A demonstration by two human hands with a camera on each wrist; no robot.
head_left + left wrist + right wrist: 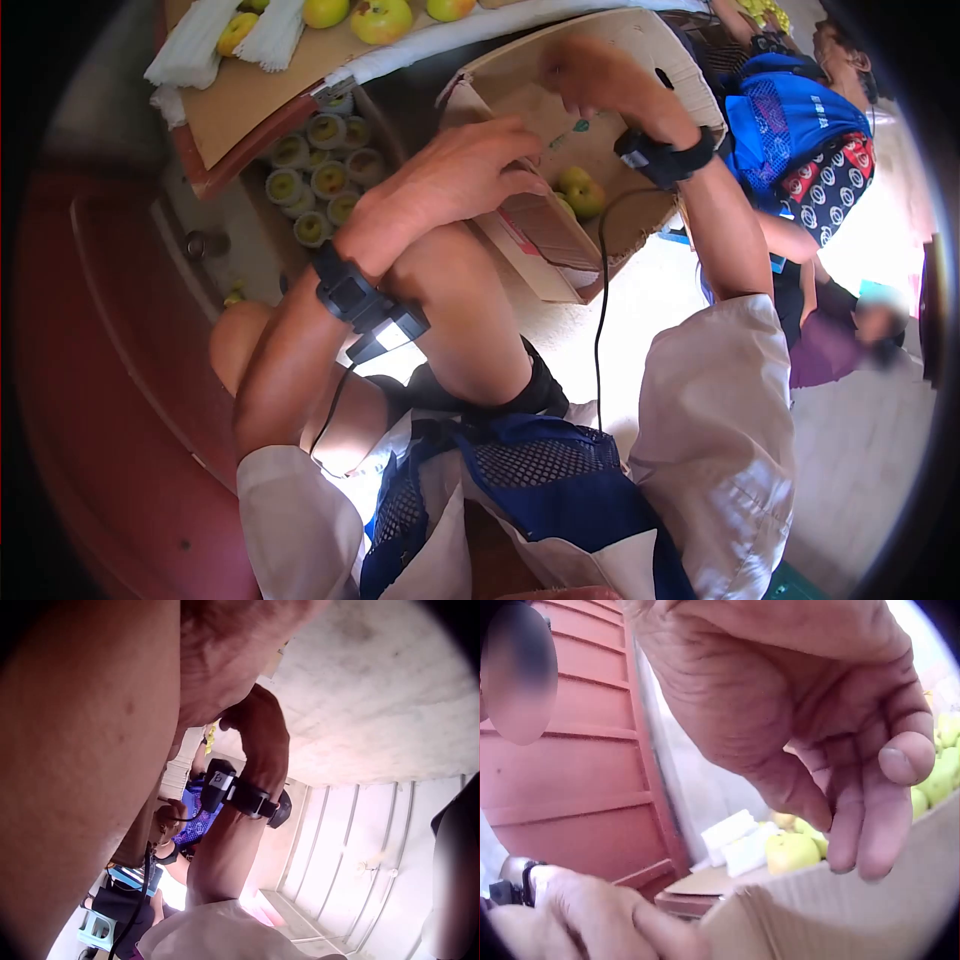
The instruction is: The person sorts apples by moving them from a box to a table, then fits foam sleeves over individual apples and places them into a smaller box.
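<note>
My left hand (465, 170) lies over the near wall of a cardboard box (640, 30), fingers bent over its edge. A gap shows between its thumb and forefinger, with nothing seen in it. Above the box's inside is my right hand (610, 85), slightly blurred. Its palm and loosely bent fingers (885, 825) show empty in the right wrist view. A few yellow-green apples (580, 192) lie inside the box, partly behind its wall. The left wrist view is mostly forearm and palm heel, with the left fingers hidden.
Beside the box stands a carton of apples in white foam nets (330, 180). A table (260, 110) bears loose apples (380, 20) and stacked white foam nets (195, 45). A person in a blue vest (800, 110) sits at the right. A black cable (603, 320) hangs near the box.
</note>
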